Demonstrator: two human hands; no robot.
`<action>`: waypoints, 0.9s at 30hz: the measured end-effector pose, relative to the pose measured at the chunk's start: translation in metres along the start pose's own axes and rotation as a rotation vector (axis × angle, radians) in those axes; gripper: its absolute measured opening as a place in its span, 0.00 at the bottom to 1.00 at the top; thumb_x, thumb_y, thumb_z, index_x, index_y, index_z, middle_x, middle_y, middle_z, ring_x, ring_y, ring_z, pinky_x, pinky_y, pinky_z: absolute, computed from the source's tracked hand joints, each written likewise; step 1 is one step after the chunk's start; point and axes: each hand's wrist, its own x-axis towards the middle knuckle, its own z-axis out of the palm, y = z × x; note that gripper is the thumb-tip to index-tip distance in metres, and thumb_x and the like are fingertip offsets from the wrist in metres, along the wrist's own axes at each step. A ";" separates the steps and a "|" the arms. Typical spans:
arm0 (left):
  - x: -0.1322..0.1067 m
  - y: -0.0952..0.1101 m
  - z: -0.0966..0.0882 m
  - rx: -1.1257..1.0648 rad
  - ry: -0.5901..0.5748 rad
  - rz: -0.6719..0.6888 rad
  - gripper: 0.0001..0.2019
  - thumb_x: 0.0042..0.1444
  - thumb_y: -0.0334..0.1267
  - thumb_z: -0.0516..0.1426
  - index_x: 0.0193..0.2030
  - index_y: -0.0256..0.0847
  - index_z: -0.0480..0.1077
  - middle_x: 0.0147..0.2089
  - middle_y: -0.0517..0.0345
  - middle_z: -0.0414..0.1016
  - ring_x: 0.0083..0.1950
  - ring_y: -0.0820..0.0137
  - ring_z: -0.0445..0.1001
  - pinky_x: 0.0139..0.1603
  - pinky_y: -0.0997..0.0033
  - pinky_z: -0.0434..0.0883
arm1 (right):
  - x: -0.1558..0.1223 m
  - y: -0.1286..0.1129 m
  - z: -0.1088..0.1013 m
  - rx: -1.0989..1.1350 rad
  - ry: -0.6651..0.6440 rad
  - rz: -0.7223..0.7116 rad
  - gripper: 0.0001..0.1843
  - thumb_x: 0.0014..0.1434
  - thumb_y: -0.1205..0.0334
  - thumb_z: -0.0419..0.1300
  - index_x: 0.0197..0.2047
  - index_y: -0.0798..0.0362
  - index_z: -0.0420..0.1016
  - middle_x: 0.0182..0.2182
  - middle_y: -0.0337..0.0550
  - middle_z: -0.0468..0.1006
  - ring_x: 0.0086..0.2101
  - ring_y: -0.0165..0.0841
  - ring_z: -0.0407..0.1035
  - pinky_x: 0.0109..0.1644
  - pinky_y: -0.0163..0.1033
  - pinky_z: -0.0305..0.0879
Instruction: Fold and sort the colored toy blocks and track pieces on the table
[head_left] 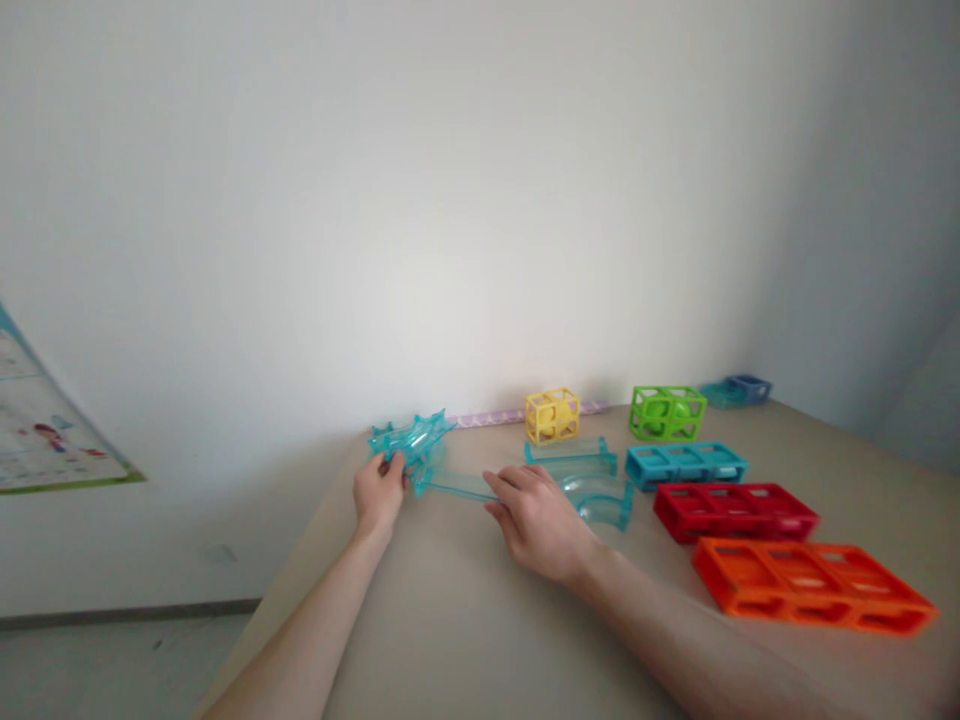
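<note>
My left hand [380,492] grips the near edge of a clear teal star-shaped piece [412,438] at the table's far left corner. A straight clear teal track piece [454,485] runs from under the star toward my right hand [534,520], whose fingers press on its right end. Just right of that hand lies a curved teal track piece [604,497], with another straight teal piece [571,455] behind it.
On the beige table [465,620] stand a yellow cube frame [553,415], a green double frame [666,412], a blue block [685,463], a red block [735,511] and an orange block [810,583]. Small blue trays [739,390] sit at the back. The table's left edge drops to the floor.
</note>
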 end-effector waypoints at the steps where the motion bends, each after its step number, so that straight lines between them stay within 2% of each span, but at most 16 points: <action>1: -0.001 0.002 0.001 -0.068 -0.010 -0.053 0.11 0.45 0.43 0.61 0.26 0.36 0.70 0.21 0.58 0.72 0.18 0.74 0.66 0.19 0.75 0.61 | 0.000 0.000 0.000 0.002 0.002 0.003 0.12 0.65 0.64 0.50 0.47 0.57 0.70 0.38 0.49 0.76 0.41 0.38 0.70 0.50 0.42 0.60; 4: -0.003 0.009 0.003 -0.274 -0.045 -0.211 0.08 0.46 0.37 0.61 0.27 0.36 0.68 0.21 0.59 0.72 0.18 0.76 0.66 0.18 0.78 0.61 | 0.000 0.000 0.001 0.016 0.016 0.018 0.12 0.66 0.64 0.49 0.48 0.57 0.70 0.39 0.49 0.76 0.41 0.38 0.70 0.50 0.42 0.60; 7: -0.006 0.018 0.004 -0.452 -0.096 -0.338 0.02 0.48 0.29 0.57 0.30 0.37 0.66 0.20 0.61 0.70 0.18 0.77 0.66 0.18 0.81 0.63 | 0.001 0.000 0.000 0.032 0.042 0.055 0.15 0.67 0.64 0.47 0.53 0.58 0.68 0.40 0.50 0.75 0.42 0.38 0.70 0.49 0.41 0.61; 12: -0.009 0.026 0.002 -0.651 -0.194 -0.520 0.08 0.51 0.21 0.50 0.31 0.35 0.65 0.22 0.58 0.69 0.17 0.79 0.65 0.17 0.83 0.64 | 0.000 -0.002 -0.003 0.071 0.074 0.138 0.21 0.68 0.63 0.44 0.60 0.59 0.63 0.43 0.53 0.74 0.42 0.39 0.70 0.47 0.41 0.64; 20: -0.011 0.031 0.000 -0.841 -0.250 -0.725 0.14 0.58 0.19 0.42 0.30 0.37 0.61 0.18 0.68 0.59 0.12 0.85 0.57 0.11 0.89 0.54 | -0.002 -0.002 -0.001 0.204 0.096 0.159 0.20 0.69 0.62 0.43 0.58 0.57 0.65 0.42 0.52 0.75 0.44 0.38 0.72 0.48 0.39 0.65; 24: -0.012 0.034 -0.007 -0.910 -0.303 -0.799 0.15 0.59 0.18 0.40 0.36 0.33 0.65 0.18 0.69 0.57 0.12 0.87 0.57 0.12 0.93 0.55 | -0.002 -0.001 0.000 0.245 0.125 0.176 0.20 0.69 0.60 0.43 0.57 0.58 0.66 0.44 0.54 0.76 0.45 0.39 0.72 0.49 0.40 0.65; 27: -0.014 0.036 -0.011 -0.933 -0.330 -0.810 0.16 0.59 0.17 0.41 0.39 0.33 0.67 0.18 0.70 0.57 0.12 0.87 0.57 0.12 0.94 0.56 | -0.002 -0.001 -0.001 0.303 0.143 0.179 0.19 0.69 0.60 0.42 0.57 0.58 0.65 0.41 0.52 0.76 0.39 0.37 0.72 0.42 0.39 0.66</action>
